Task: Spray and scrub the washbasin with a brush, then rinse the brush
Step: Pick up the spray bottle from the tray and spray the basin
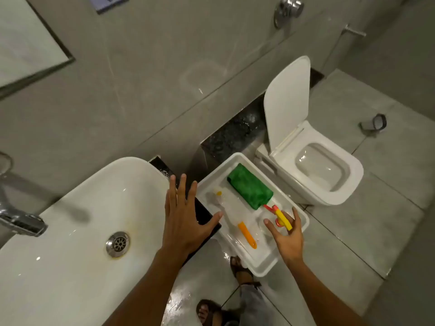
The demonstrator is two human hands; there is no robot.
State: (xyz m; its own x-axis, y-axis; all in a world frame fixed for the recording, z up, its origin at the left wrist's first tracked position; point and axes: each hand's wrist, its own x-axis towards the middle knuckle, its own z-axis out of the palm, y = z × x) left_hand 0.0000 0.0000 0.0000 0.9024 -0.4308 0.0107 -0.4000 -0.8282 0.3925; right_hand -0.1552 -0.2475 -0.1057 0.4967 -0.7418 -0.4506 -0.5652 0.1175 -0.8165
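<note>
White and streaked with faint stains, the washbasin (pixel 77 222) is sitting empty under a chrome tap (pixel 21 220). Beside it, a white tray (pixel 299 210) is holding an orange-handled brush (pixel 244 232), a green cloth (pixel 249 187) and a clear spray bottle with a yellow-and-red trigger (pixel 281 217). The right hand (pixel 286 234) is reaching in with fingers apart, touching the trigger but not gripping it. The left hand (pixel 186 215) is hovering spread and empty over the basin's edge. A toilet (pixel 324 170) is standing beyond, lid raised.

Glossy white ceramic washbasin (pixel 77 208), shiny metal drain (pixel 117 244), fuzzy green cloth (pixel 250 186), smooth plastic tray (pixel 266 267).
</note>
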